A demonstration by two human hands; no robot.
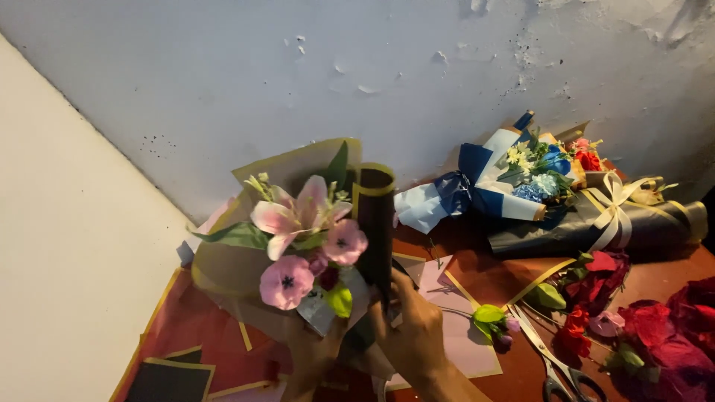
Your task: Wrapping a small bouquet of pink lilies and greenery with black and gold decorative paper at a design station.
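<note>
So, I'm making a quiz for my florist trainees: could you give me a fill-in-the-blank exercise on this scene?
1. Both hands, left hand and right hand, hold a bouquet of ____ flowers.
2. The scissors lie on the ____ side of the table.
3. The bouquet in blue and white paper leans against the ____.
4. The cream ribbon bow is tied on a bouquet wrapped in ____ paper.

Missing words: pink; right; wall; black

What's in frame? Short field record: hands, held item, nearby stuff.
left hand: grips base of pink bouquet
right hand: presses dark wrapping sheet against bouquet
wrap: tan paper, dark sheet gold-edged
scissors: on table, right of hands
finished bouquets: blue-white bouquet, black-wrapped bouquet by wall
loose red flowers: far right
</note>
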